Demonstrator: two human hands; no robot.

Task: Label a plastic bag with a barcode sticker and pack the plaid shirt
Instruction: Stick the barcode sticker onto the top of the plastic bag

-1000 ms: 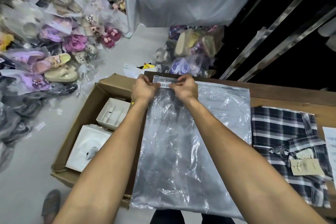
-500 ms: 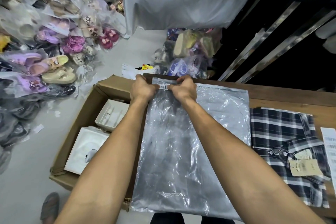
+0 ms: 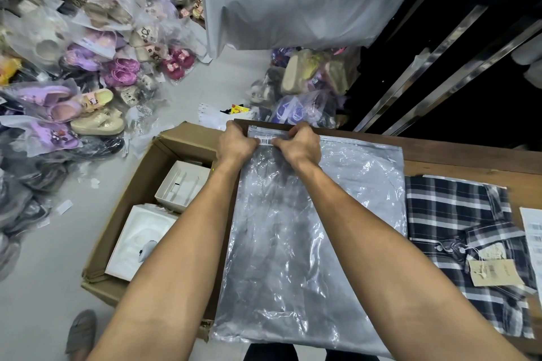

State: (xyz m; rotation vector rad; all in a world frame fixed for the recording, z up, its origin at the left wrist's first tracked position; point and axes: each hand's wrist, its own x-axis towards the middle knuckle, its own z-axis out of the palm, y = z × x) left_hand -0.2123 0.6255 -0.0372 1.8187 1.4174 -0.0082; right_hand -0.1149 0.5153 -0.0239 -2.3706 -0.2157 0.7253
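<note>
A clear, crinkled plastic bag [image 3: 296,237] lies flat on the wooden table [image 3: 469,160], its zip edge at the far side. A small white barcode sticker [image 3: 265,141] sits near the bag's far left corner. My left hand [image 3: 236,145] and my right hand [image 3: 299,146] are curled on either side of the sticker, fingertips pressing its ends against the bag. The folded dark plaid shirt [image 3: 463,240] with a beige hang tag [image 3: 495,272] lies on the table to the right of the bag.
An open cardboard box [image 3: 123,214] with white cartons stands left of the table. Bagged sandals are heaped on the floor at left and behind the table. A sheet of labels [image 3: 532,231] lies at the right edge. A black rack bar hangs overhead.
Both hands have closed in on the sticker and lowered it slightly from the zip edge onto the bag. The bag and shirt have not moved.
</note>
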